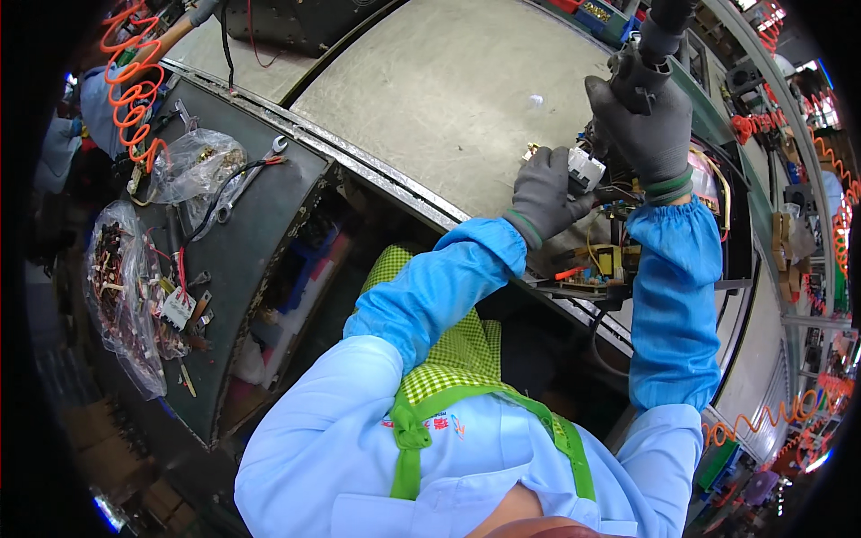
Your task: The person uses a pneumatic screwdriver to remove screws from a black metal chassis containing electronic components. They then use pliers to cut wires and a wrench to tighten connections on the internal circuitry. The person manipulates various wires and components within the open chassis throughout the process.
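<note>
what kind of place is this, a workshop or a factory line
Most likely an electronics assembly line in a factory. The right hand grips a powered driver over a circuit board, the left hand steadies a white part, and orange coiled air hoses hang at the stations.

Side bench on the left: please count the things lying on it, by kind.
Clear plastic bags of parts: 2
Wrench: 1
White switch block: 1
Total: 4

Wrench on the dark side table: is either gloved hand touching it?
No. The wrench lies far left, while the left hand holds a white part and the right hand grips a tool.
</note>
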A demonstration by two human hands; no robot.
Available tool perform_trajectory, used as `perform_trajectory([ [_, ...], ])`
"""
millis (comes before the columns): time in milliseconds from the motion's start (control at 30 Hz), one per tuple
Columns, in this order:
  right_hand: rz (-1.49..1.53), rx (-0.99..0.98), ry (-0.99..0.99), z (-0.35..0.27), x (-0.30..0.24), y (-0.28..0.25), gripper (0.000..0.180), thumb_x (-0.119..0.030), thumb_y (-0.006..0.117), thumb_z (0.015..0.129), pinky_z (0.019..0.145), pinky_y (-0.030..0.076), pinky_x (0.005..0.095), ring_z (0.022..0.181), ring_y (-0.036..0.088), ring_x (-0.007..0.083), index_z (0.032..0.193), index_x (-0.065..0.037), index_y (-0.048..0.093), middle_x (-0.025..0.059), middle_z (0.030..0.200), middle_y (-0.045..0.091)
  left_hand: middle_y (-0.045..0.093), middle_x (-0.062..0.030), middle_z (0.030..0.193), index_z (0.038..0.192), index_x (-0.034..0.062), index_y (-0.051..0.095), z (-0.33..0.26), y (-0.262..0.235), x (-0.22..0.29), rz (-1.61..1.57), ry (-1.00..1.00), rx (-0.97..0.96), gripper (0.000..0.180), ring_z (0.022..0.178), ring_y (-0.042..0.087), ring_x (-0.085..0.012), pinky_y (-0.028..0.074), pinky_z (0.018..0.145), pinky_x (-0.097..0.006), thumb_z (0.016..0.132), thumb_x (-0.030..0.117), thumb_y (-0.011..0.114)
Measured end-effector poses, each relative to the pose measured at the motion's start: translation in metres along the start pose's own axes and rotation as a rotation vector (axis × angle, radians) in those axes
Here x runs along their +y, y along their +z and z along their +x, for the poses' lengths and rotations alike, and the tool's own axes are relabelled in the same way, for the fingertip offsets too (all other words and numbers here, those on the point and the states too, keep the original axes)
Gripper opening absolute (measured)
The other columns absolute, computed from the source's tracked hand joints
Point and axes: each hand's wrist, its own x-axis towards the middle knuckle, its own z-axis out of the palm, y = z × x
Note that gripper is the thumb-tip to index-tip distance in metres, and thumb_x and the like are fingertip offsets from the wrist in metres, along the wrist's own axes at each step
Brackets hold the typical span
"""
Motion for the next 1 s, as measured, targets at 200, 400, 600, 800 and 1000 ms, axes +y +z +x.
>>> perform_trajectory([
  [200,0.088,0.037,-0.021,0.002,0.01,-0.008,0.031,-0.026,0.077,0.074,0.061,0.053,0.0295,0.064,0.065,0.0125,0.094,-0.006,0.065,0.0028,0.07,0.066,0.053,-0.018,0.098,0.11,0.004,0.048,-0.003,-0.006,0.004,-0.007,-0.012,0.027,0.065,0.088,0.056,-0.0349,0.049,0.074,-0.044,0.064,0.037,0.079],
  [400,0.558,0.153,-0.007,-0.004,-0.019,-0.023,0.025,0.002,0.071,0.076,0.054,0.048,0.0257,0.059,0.059,0.009,0.097,0.0,0.058,0.0002,0.066,0.057,0.052,-0.019,0.104,0.121,0.0029,0.044,-0.008,-0.016,-0.002,0.004,-0.111,-0.079,0.075,0.094,0.057,-0.0356,0.05,0.078,-0.044,0.065,0.039,0.078],
  [600,0.353,0.097,-0.062,-0.008,-0.014,-0.029,0.029,-0.002,0.073,0.074,0.065,0.048,0.0237,0.07,0.058,0.0078,0.101,-0.001,0.061,0.0018,0.081,0.061,0.052,-0.0198,0.107,0.139,0.0032,0.034,-0.004,-0.028,0.012,0.067,-0.167,-0.183,0.093,0.099,0.058,-0.035,0.05,0.082,-0.042,0.068,0.045,0.076],
  [800,0.415,0.053,-0.059,-0.006,-0.01,-0.022,0.02,-0.003,0.073,0.077,0.048,0.046,0.0248,0.053,0.058,0.0082,0.092,-0.002,0.059,0.0,0.061,0.058,0.053,-0.0185,0.103,0.136,0.0108,0.041,-0.002,-0.038,0.017,0.1,-0.147,-0.225,0.084,0.095,0.06,-0.0341,0.051,0.079,-0.043,0.069,0.048,0.075],
  [1000,0.268,-0.029,-0.108,-0.007,-0.008,-0.012,0.02,-0.011,0.077,0.07,0.054,0.048,0.0281,0.058,0.06,0.0101,0.081,-0.005,0.062,0.002,0.064,0.059,0.056,-0.0165,0.098,0.123,0.0099,0.049,-0.001,-0.039,0.02,0.099,-0.116,-0.169,0.074,0.09,0.061,-0.034,0.051,0.076,-0.043,0.067,0.049,0.077],
])
